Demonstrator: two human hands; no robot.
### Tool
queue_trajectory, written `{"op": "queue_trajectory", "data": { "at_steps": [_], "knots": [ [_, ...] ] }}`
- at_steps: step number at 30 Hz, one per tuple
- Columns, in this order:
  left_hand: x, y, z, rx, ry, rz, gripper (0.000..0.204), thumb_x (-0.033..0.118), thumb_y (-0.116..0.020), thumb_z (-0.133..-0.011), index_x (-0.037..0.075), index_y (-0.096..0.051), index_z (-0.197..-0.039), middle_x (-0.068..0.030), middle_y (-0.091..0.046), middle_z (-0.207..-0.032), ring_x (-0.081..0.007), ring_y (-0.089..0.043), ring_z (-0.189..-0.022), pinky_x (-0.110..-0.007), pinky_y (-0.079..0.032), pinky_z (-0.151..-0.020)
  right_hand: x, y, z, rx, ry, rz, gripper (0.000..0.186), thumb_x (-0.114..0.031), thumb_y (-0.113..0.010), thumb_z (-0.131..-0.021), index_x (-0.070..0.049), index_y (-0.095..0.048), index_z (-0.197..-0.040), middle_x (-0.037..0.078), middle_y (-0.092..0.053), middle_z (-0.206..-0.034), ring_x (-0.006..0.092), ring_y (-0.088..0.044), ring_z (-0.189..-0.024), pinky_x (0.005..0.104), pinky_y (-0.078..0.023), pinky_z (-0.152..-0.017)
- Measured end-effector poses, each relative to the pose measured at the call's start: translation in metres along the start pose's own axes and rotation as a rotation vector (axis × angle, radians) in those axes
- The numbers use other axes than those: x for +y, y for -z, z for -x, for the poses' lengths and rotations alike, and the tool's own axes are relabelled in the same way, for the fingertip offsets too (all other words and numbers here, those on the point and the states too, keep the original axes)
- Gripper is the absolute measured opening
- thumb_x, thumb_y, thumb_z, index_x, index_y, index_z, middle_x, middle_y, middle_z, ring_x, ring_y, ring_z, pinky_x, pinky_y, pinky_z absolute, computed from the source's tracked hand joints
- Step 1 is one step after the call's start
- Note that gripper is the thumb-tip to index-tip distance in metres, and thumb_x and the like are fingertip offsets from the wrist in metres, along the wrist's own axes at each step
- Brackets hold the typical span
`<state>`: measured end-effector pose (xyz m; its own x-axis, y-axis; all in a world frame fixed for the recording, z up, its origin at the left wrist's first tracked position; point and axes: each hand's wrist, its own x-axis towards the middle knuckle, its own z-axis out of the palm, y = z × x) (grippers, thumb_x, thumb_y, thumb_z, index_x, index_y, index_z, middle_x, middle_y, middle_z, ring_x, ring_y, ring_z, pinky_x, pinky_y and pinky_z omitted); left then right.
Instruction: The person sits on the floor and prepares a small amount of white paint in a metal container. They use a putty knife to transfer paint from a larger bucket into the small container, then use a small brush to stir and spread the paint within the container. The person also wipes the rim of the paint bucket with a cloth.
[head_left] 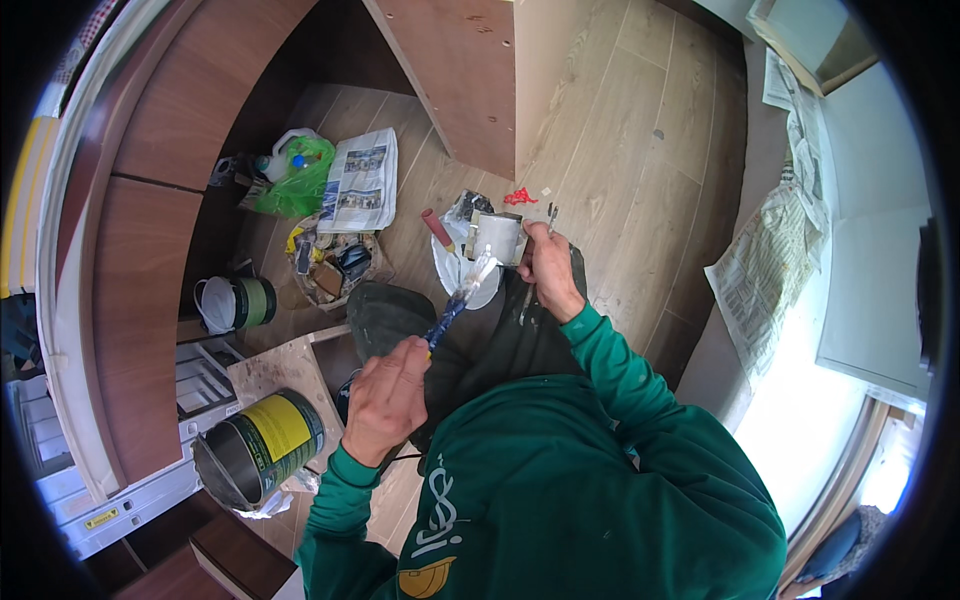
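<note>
My left hand (385,395) is closed around the handle of a narrow tool (450,318) with a dark blue handle and a white-smeared end; whether it is a brush or a spatula I cannot make out. Its tip reaches to a flat squarish plate (496,238) coated with white paste. My right hand (550,265) grips that plate by its right edge, fingers closed. Below the plate is a white round tub or lid (468,282), partly hidden by the tool and plate. A red-handled tool (436,228) leans at its left side.
A large bucket with a yellow label (270,440) stands at left, near a smaller green-labelled bucket (252,303). Folded newspaper (360,180) and a green plastic bag (300,178) lie beyond. A brown cabinet panel (460,80) juts in ahead; newspaper (770,270) covers the right-hand ledge.
</note>
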<state>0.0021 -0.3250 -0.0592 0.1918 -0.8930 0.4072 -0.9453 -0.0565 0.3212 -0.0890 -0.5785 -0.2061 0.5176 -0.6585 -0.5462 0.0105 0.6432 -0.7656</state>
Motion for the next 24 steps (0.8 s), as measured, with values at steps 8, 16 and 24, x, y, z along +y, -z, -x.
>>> {"op": "queue_trajectory", "data": {
  "at_steps": [8,16,24],
  "knots": [
    [0.006,-0.041,-0.003,0.237,0.633,0.487,0.024,-0.003,-0.069,-0.094,-0.005,-0.071,-0.119,-0.0145,-0.073,-0.091,-0.0129,-0.065,-0.061,-0.026,-0.052,-0.057,0.0,-0.005,0.011,0.002,0.038,-0.068,0.031,-0.029,-0.055,-0.102,-0.006,-0.053,-0.082,0.001,-0.048,-0.063,0.0123,-0.047,-0.044,0.0286,-0.03,-0.039],
    [0.004,-0.054,0.019,0.285,0.895,0.723,0.024,0.001,-0.066,-0.098,-0.005,-0.071,-0.121,-0.0121,-0.075,-0.093,-0.0106,-0.064,-0.062,-0.024,-0.05,-0.056,-0.005,0.0,0.007,0.046,0.048,-0.068,0.03,-0.031,-0.055,-0.101,-0.01,-0.051,-0.081,-0.001,-0.043,-0.063,0.0114,-0.042,-0.047,0.0279,-0.028,-0.042],
    [0.007,-0.042,0.013,0.327,0.96,0.771,0.026,0.008,-0.067,-0.099,-0.005,-0.07,-0.121,-0.0183,-0.076,-0.094,-0.0148,-0.065,-0.058,-0.025,-0.047,-0.052,-0.005,-0.003,0.007,0.059,0.07,-0.057,0.029,-0.032,-0.054,-0.102,-0.009,-0.052,-0.084,-0.002,-0.043,-0.064,0.0114,-0.042,-0.048,0.0282,-0.03,-0.042]
  ]
}}
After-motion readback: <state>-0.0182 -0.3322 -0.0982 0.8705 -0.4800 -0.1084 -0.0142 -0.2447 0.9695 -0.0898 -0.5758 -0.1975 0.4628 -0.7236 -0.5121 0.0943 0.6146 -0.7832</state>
